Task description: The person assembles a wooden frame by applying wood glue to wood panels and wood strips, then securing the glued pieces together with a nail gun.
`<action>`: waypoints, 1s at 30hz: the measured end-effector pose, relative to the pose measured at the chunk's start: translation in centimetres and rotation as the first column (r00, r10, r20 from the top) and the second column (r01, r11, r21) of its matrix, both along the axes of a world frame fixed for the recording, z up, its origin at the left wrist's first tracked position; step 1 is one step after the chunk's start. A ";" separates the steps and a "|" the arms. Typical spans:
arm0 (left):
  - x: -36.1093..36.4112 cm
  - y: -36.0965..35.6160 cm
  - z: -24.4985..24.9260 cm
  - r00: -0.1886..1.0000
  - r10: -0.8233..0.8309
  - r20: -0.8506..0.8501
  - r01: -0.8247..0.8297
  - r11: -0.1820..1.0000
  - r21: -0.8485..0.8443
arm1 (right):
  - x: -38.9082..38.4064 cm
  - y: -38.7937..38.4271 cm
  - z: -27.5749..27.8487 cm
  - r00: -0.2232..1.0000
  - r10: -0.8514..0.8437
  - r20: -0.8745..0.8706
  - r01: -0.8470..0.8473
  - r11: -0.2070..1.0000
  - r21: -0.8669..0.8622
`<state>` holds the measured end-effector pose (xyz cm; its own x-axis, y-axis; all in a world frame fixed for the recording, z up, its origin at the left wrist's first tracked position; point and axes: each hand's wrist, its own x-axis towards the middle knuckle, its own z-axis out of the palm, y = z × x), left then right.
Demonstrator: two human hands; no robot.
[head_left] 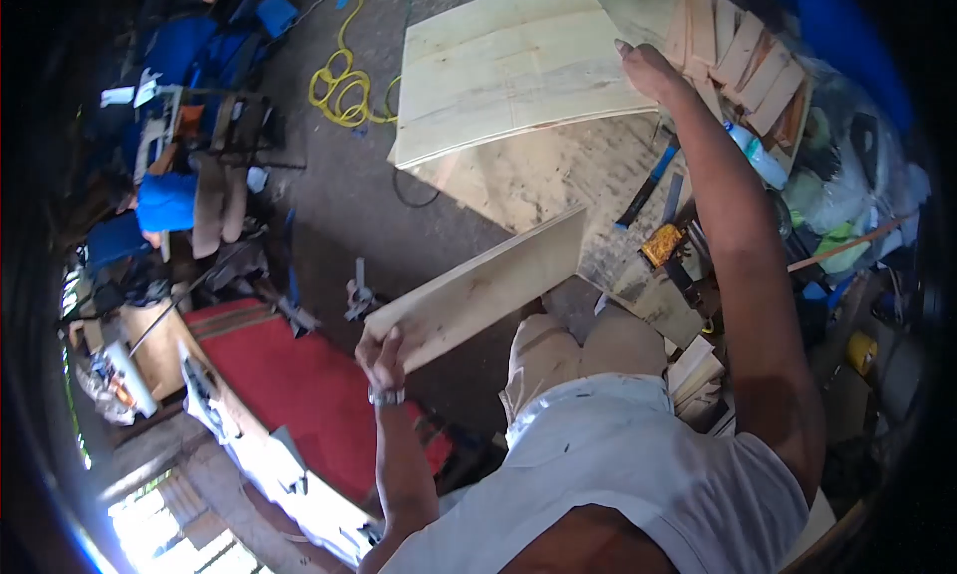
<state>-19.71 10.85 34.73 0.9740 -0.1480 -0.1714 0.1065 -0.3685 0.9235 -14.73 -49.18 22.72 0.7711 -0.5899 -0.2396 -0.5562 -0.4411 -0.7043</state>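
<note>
My left hand (382, 360), with a watch (387, 397) at its wrist, is closed on the near end of a long, narrow plywood strip (483, 287). The strip stands on edge and slants up to the right, in front of my legs. My right hand (650, 73) reaches far forward and grips the right edge of a wide plywood sheet (508, 61). This sheet is slightly bowed and tilted, above a larger board (528, 170). A hammer (646, 183) with a blue and black handle lies on that board, below my right forearm.
Stacked wood blocks (763, 71) and a plastic bottle (758, 157) are at the right. A yellow and black tool (661, 245) lies nearer me. Coiled yellow cord (344, 88) is on the floor. Red cloth (289, 385) covers a surface at the left, and blue chairs or bags stand beyond.
</note>
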 end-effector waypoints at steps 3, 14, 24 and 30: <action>9.2 -4.7 -7.5 0.969 -0.247 -0.017 0.236 0.943 -0.234 | 1.7 -1.5 1.9 0.999 -0.008 -0.045 0.006 0.999 -0.048; 24.6 -15.8 -28.4 0.786 -0.597 -0.160 0.299 0.594 -0.747 | 2.4 1.5 4.5 0.940 -0.176 -0.292 0.151 0.983 -0.106; 20.1 -12.9 -28.5 0.850 -0.510 -0.129 0.472 0.847 -0.244 | -2.2 3.4 -2.5 0.974 -0.224 -0.028 0.225 0.973 0.047; 17.2 -11.5 -28.7 0.877 -0.464 -0.126 0.453 0.885 -0.106 | -3.0 8.9 -3.6 0.955 -0.286 0.081 0.284 0.958 0.037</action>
